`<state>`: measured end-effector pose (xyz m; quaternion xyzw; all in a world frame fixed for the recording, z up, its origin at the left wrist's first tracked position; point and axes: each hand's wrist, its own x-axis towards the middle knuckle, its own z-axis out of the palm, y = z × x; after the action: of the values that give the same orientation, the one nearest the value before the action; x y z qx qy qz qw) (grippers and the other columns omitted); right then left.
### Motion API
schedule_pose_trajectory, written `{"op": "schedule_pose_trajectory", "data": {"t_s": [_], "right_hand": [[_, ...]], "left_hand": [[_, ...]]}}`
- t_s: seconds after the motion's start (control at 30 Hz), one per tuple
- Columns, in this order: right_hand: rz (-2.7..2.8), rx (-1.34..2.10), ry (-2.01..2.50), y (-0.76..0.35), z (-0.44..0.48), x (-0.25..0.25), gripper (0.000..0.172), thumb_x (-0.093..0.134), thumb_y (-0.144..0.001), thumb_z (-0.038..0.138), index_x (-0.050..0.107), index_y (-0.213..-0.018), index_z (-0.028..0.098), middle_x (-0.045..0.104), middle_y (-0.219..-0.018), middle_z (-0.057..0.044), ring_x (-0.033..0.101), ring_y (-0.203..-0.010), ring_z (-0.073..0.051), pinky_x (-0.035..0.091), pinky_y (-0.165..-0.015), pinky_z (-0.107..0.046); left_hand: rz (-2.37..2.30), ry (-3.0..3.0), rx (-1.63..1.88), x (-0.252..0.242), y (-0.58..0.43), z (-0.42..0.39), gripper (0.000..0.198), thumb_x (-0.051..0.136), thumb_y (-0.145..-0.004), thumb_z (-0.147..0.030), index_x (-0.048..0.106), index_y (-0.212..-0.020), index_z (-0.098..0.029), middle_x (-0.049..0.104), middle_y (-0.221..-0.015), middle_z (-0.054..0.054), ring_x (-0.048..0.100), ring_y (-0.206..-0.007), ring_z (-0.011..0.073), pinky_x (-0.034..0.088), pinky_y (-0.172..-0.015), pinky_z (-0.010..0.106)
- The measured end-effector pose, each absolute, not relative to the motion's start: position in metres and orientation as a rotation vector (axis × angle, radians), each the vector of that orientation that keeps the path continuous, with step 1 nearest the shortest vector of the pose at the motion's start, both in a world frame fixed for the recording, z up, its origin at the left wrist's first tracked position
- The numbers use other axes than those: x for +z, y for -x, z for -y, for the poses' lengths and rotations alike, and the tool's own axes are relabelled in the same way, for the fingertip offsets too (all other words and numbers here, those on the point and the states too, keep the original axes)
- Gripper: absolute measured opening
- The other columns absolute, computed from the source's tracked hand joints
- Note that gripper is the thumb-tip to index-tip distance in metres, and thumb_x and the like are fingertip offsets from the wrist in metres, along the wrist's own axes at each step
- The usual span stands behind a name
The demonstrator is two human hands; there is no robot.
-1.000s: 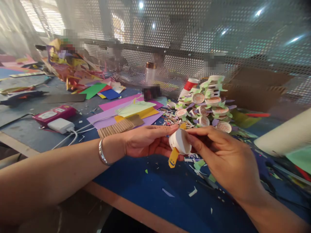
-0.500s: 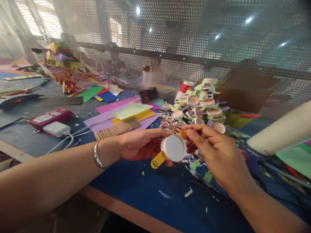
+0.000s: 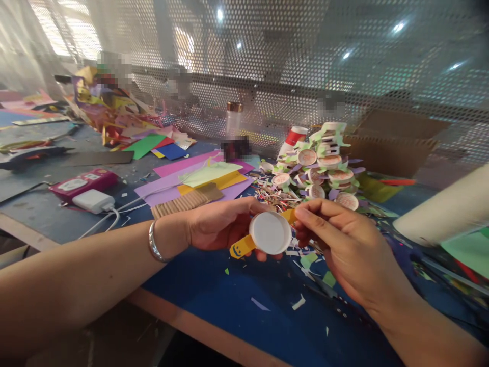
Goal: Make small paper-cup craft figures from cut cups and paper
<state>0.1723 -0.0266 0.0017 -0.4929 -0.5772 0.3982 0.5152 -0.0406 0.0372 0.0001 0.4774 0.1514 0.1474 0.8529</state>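
Yellow-tabbed white disc between both hands

A craft workshop, apparently: a blue worktable at six o'clock, heaped coloured paper at ten, stacked paper-cup pieces at two, perforated screen at twelve.

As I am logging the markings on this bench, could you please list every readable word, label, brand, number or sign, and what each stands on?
No words, brands or numbers can be read.
A drawn smiling face: on the yellow strip jutting from the white round piece.
Pale labels on the magenta box: too blurred to read.
Orange-red marks on the piled discs: too small to tell whether they are writing.
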Motion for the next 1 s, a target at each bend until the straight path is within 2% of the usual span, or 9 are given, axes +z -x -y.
{"op": "schedule_pose_trajectory", "data": {"t_s": [0.13, 0.33, 0.43, 0.53, 0.7, 0.8, 0.93, 1.0], "right_hand": [[1.464, 0.913, 1.179, -0.171, 0.029, 0.002, 0.028, 0.073, -0.091, 0.047, 0.070, -0.085, 0.020, 0.065, -0.072, 0.001, 0.058, -0.063, -0.012, 0.048, -0.057, -0.022], [1.624, 0.757, 1.192, -0.169, 0.031, 0.006, 0.027, 0.065, -0.096, 0.046, 0.068, -0.086, 0.021, 0.068, -0.073, 0.000, 0.062, -0.063, -0.012, 0.051, -0.057, -0.023], [1.652, 0.547, 1.219, -0.168, 0.034, 0.008, 0.021, 0.065, -0.096, 0.042, 0.068, -0.093, 0.021, 0.070, -0.076, 0.000, 0.064, -0.062, -0.013, 0.051, -0.055, -0.023], [1.723, 0.282, 1.190, -0.166, 0.039, 0.008, 0.020, 0.068, -0.095, 0.038, 0.066, -0.107, 0.023, 0.072, -0.088, -0.001, 0.069, -0.071, -0.014, 0.055, -0.062, -0.025], [1.959, -0.013, 1.080, -0.163, 0.044, 0.008, 0.036, 0.078, -0.088, 0.043, 0.064, -0.113, 0.022, 0.069, -0.102, -0.005, 0.068, -0.087, -0.020, 0.058, -0.078, -0.034], [1.987, -0.093, 1.066, -0.162, 0.043, 0.008, 0.036, 0.079, -0.088, 0.039, 0.063, -0.115, 0.021, 0.068, -0.105, -0.007, 0.068, -0.092, -0.023, 0.058, -0.082, -0.038], [1.991, -0.097, 1.032, -0.163, 0.041, 0.009, 0.028, 0.075, -0.091, 0.029, 0.062, -0.115, 0.022, 0.068, -0.108, -0.007, 0.068, -0.093, -0.022, 0.059, -0.079, -0.037], [1.995, -0.086, 1.029, -0.164, 0.040, 0.009, 0.031, 0.075, -0.091, 0.030, 0.062, -0.118, 0.022, 0.067, -0.111, -0.008, 0.069, -0.099, -0.024, 0.059, -0.085, -0.041]], "left_hand": [[-0.393, -1.027, 0.367, -0.003, 0.040, -0.035, 0.028, 0.056, -0.089, -0.037, 0.069, -0.097, -0.013, 0.077, -0.080, 0.010, 0.068, -0.060, 0.0154, 0.046, -0.052, 0.022], [-0.419, -1.016, 0.425, -0.001, 0.037, -0.030, 0.015, 0.062, -0.082, -0.027, 0.067, -0.090, -0.015, 0.072, -0.077, 0.003, 0.066, -0.066, 0.0138, 0.053, -0.063, 0.024], [-0.430, -1.017, 0.456, 0.002, 0.038, -0.029, 0.012, 0.065, -0.082, -0.024, 0.067, -0.090, -0.015, 0.070, -0.078, 0.001, 0.066, -0.068, 0.0125, 0.054, -0.065, 0.023], [-0.467, -1.018, 0.517, 0.004, 0.041, -0.029, 0.016, 0.071, -0.083, -0.026, 0.065, -0.095, -0.017, 0.069, -0.079, 0.000, 0.068, -0.071, 0.0133, 0.055, -0.068, 0.023], [-0.397, -0.990, 0.568, 0.004, 0.044, -0.030, 0.018, 0.075, -0.084, -0.020, 0.066, -0.099, -0.016, 0.071, -0.085, 0.002, 0.068, -0.074, 0.0110, 0.054, -0.069, 0.019], [-0.320, -0.995, 0.584, 0.003, 0.044, -0.030, 0.021, 0.077, -0.084, -0.017, 0.065, -0.102, -0.016, 0.071, -0.088, 0.002, 0.069, -0.076, 0.0105, 0.055, -0.072, 0.019], [-0.281, -1.032, 0.598, 0.003, 0.043, -0.029, 0.023, 0.078, -0.085, -0.020, 0.064, -0.103, -0.017, 0.070, -0.089, 0.002, 0.069, -0.076, 0.0104, 0.057, -0.074, 0.021], [-0.298, -1.068, 0.619, 0.004, 0.043, -0.029, 0.025, 0.079, -0.085, -0.019, 0.064, -0.104, -0.017, 0.070, -0.090, 0.001, 0.069, -0.077, 0.0106, 0.057, -0.075, 0.022]]}}
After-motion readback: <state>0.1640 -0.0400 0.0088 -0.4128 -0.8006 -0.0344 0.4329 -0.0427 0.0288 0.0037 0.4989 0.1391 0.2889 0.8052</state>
